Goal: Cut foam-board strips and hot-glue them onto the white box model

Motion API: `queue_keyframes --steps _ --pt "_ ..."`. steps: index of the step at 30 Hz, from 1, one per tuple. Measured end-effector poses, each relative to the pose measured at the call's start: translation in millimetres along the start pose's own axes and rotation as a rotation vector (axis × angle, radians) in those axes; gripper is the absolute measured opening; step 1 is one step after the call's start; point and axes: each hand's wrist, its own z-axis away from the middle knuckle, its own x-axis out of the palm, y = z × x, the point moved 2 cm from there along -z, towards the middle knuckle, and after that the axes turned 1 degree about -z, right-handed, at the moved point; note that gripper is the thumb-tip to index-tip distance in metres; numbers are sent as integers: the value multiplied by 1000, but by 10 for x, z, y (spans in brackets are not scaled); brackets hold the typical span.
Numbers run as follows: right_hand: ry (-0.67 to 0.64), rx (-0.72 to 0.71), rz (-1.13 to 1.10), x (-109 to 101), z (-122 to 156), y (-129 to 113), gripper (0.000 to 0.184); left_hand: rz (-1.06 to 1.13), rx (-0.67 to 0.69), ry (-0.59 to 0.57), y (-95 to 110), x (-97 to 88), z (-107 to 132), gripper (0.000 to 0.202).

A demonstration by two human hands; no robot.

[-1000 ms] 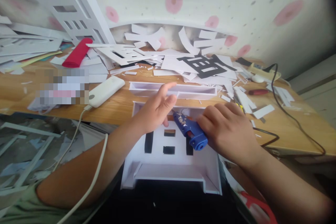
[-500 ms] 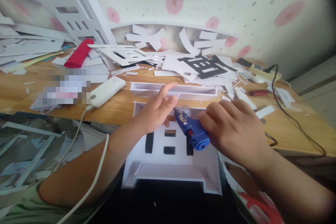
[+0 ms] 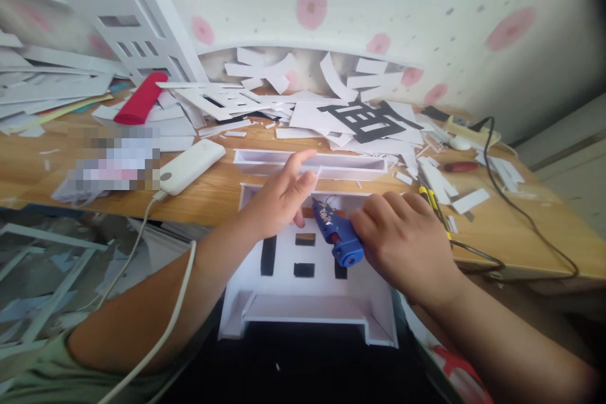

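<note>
My right hand point(image 3: 402, 243) is wrapped around a blue hot glue gun point(image 3: 338, 233), its nozzle angled up and left near my left fingers. My left hand point(image 3: 286, 196) is over the far edge of a white foam-board piece with cut-out slots point(image 3: 284, 265), index finger stretched out. A small white strip point(image 3: 319, 172) pokes out past the left thumb tip, seemingly pinched there; most of it is hidden. The slotted piece lies on my lap against the table edge and has raised side walls. Just beyond it a long white trough-like box point(image 3: 350, 163) lies on the wooden table.
A white power bank point(image 3: 192, 167) with a cable lies left, near a red roll point(image 3: 142, 99). White scraps and a black cut-out character point(image 3: 364, 121) cover the back. A red-handled tool point(image 3: 461, 166), yellow-black pliers-like handles point(image 3: 430, 199) and a dark cord point(image 3: 516, 208) are right.
My right hand and the glue gun have shifted slightly left and tilted, uncovering the yellow-black handles. My left hand stays nearly in place. The whole view has moved a little.
</note>
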Motion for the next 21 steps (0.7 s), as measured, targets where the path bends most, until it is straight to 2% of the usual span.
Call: queue_keyframes --steps 8,13,17,21 --pt "62 32 -21 -27 44 13 20 14 -8 -9 45 -11 2 68" --pt "83 42 -44 -85 50 46 18 17 -70 -45 115 -31 13 72" --pt "65 36 -91 -133 59 82 18 18 -52 -42 69 -24 13 73" --pt "67 39 -79 -89 66 67 24 6 0 -19 -1 -8 3 73"
